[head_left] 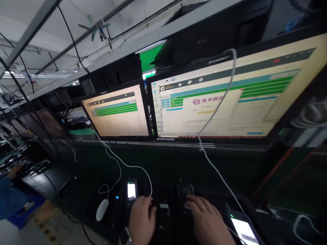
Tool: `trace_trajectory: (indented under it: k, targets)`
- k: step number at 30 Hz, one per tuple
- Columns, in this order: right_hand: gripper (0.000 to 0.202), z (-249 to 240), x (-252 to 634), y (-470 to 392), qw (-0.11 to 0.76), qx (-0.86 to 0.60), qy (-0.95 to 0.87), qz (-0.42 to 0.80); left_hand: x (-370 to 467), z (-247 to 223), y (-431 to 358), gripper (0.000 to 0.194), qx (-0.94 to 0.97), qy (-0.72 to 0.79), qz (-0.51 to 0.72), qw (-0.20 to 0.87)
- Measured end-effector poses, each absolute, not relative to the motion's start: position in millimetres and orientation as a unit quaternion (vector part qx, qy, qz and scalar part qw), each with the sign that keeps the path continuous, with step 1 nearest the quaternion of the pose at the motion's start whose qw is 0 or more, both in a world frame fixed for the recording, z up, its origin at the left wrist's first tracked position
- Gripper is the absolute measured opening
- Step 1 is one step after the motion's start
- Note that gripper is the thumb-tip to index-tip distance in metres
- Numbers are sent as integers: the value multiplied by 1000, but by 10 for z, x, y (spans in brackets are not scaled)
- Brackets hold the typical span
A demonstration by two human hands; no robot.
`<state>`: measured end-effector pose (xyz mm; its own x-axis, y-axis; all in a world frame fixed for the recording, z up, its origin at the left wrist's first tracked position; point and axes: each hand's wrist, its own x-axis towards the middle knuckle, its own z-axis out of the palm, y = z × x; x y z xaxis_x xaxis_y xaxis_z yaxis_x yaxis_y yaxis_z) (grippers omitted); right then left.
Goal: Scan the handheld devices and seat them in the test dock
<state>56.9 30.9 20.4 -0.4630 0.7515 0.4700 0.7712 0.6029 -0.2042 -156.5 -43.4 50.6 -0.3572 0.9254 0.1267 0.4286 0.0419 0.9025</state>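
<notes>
I see the large right monitor (230, 98) filling most of the view, its screen showing green bars on a pale page, with a smaller left monitor (117, 112) beside it showing the same kind of page. Both stand at the back of the dark tabletop (166, 163). A white cable (217, 109) hangs across the big screen and runs down toward my hands. My right hand (206, 221) lies palm down, fingers spread and released, resting on a dark device (185, 192) near the front edge. My left hand (141, 217) lies flat too, fingers loose, touching a black handset (131, 192) whose small screen glows white. Another lit handset (244, 229) lies just right of my right hand. A white mouse (102, 210) sits left of my left hand.
</notes>
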Motion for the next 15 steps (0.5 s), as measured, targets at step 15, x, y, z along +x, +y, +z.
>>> trace_trajectory:
  k: [15]
  targets:
    - [22, 500, -1099, 249, -5, -239, -971, 18, -2315, -87, -649, 64, 439, 699, 523, 211]
